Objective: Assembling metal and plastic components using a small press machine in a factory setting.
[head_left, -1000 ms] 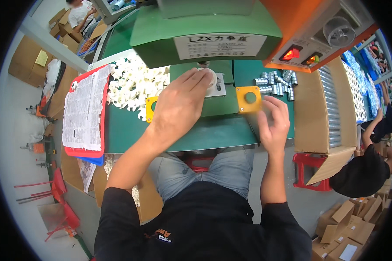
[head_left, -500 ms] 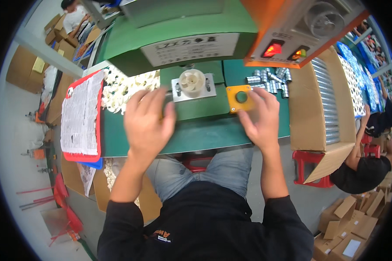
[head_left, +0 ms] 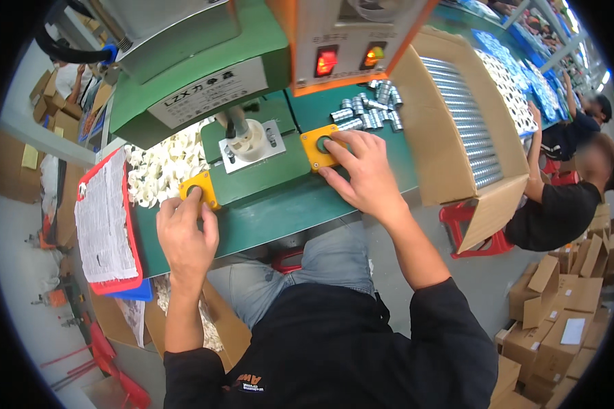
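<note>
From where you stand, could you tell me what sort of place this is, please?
Most likely a small factory assembly line: a green bench press with two yellow button boxes, heaps of white plastic parts, metal sleeves, and stacked cartons.

white label [head_left: 208,93] on green press, open carton [head_left: 457,129] right

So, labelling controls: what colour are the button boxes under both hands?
Yellow-orange button boxes, dark buttons; head view.

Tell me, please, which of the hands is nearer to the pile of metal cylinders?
Right. The right hand rests on the yellow button box just below the metal cylinders; the left hand is far across the green base.
</note>
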A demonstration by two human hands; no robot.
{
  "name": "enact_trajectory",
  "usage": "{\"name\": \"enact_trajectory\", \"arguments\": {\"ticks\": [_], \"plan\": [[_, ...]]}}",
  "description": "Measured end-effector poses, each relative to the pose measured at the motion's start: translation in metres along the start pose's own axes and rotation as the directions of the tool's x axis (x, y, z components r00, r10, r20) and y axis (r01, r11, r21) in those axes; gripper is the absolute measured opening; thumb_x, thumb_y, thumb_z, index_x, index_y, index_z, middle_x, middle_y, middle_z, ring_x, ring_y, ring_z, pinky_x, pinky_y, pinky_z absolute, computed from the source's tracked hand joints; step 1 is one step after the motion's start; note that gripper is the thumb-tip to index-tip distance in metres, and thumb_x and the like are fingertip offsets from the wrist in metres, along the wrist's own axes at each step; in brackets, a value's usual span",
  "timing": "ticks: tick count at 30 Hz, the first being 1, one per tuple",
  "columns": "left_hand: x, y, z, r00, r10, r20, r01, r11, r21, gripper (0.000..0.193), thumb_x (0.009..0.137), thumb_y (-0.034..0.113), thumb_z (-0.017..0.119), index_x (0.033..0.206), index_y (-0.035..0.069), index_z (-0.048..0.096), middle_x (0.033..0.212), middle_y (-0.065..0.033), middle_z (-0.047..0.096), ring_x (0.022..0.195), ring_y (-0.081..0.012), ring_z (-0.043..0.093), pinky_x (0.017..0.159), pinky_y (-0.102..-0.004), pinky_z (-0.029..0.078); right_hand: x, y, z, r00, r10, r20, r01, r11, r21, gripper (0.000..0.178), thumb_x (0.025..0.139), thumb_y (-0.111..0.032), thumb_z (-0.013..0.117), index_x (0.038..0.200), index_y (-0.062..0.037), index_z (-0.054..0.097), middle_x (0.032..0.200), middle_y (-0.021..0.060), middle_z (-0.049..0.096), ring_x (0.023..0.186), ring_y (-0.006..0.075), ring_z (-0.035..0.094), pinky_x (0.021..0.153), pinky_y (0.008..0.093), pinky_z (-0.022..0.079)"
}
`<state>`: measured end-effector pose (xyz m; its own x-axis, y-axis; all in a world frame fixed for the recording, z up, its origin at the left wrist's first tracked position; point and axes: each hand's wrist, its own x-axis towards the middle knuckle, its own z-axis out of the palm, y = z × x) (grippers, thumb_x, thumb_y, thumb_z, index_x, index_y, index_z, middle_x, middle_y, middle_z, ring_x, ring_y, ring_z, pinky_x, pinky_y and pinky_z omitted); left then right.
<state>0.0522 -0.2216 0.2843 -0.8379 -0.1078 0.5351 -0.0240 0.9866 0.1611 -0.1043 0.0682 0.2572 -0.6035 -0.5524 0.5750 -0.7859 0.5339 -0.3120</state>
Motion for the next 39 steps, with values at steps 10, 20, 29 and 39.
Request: {"name": "enact_trajectory", "arguments": {"ticks": [10,20,29,39], "plan": [[0.003,-0.003,-0.001,0.984,-0.173,-0.034,0.161,0.96,-0.228,0.022,0.085,0.002,0.071,0.107,0.0,0.075,0.088,-0.0158,0.067,0.089,-0.0297,0.06,0.077,-0.0389,0.051,-0.047,0.043,0.017,0.847,0.461,-0.263,-0.523,0.813,-0.257,0.05,0.083,-0.035,0.08,0.116,0.0,0.068,0.099,0.0141,0.063,0.094,0.0342,0.063,0.082,0.0464,0.05],[0.018,-0.013,-0.014,0.989,-0.061,-0.134,0.042,0.99,-0.136,0.017,0.086,0.002,0.071,0.103,0.0,0.074,0.097,-0.0128,0.073,0.095,-0.0321,0.061,0.084,-0.0413,0.051,-0.036,0.039,0.005,0.792,0.587,-0.168,-0.533,0.799,0.277,0.029,0.09,-0.015,0.072,0.114,0.0007,0.069,0.093,0.0073,0.067,0.081,0.0216,0.065,0.075,0.037,0.053],[0.075,0.023,0.009,0.97,-0.242,-0.01,0.167,0.7,-0.694,0.04,0.086,0.012,0.077,0.123,0.002,0.068,0.113,-0.0098,0.07,0.096,-0.0212,0.065,0.08,-0.0331,0.052,0.03,-0.022,-0.01,0.754,0.504,0.421,-0.475,-0.024,0.879,0.03,0.103,-0.019,0.058,0.121,0.0027,0.064,0.091,0.0065,0.069,0.074,0.0112,0.063,0.067,0.025,0.05],[0.109,0.035,0.02,0.969,-0.247,0.005,0.189,0.727,-0.66,0.038,0.078,0.02,0.085,0.108,0.0,0.073,0.1,-0.0092,0.075,0.089,-0.0208,0.066,0.082,-0.0361,0.052,0.085,-0.051,0.008,0.745,0.455,0.488,-0.546,-0.007,0.838,0.03,0.103,-0.024,0.059,0.116,0.0032,0.064,0.088,0.0079,0.069,0.068,0.0109,0.062,0.06,0.0243,0.047]]}}
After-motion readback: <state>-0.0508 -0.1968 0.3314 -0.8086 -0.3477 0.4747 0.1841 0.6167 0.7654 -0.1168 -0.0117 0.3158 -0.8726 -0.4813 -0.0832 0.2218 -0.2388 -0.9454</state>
